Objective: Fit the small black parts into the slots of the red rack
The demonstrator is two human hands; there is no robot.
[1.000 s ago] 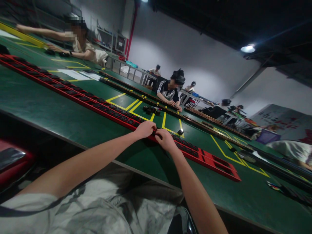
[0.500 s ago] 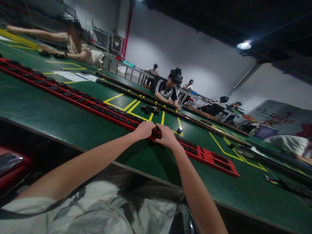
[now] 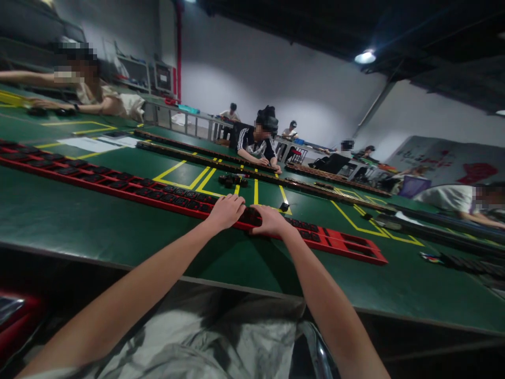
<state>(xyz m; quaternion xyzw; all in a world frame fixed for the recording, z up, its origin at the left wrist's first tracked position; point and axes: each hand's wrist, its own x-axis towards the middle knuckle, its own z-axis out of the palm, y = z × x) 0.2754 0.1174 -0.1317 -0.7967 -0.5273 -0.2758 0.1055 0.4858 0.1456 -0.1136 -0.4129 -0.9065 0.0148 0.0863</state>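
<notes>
Hands at a long red tray [image 3: 347,247] on a green table [image 3: 79,221], seen from the head camera. We see the left hand [image 3: 226,210] and the right hand [image 3: 272,221] resting knuckles-up on the near rail of the tray, close together, with a small dark part [image 3: 251,216] between them. The fingers of both hands curl down over that part and over the tray's edge; the fingertips are hidden, so we cannot tell whether either hand grips the part or only presses on it. The tray runs from the far left of the table to a point well right of the hands. Its pockets to the left of the hands are filled with dark parts [image 3: 173,199]; just right of the right hand a few more pockets are filled, and the last pockets at the right end show bare red. Beyond the tray, yellow lines [image 3: 197,181] mark the table, a cluster of loose dark pieces [image 3: 232,180] lies on them, and one small dark piece [image 3: 284,206] sits apart, near the tray. Across the table a seated person [image 3: 258,147] in a dark striped top leans over a second long tray [image 3: 197,152]. Another person [image 3: 90,95] reaches across the table at far left.
</notes>
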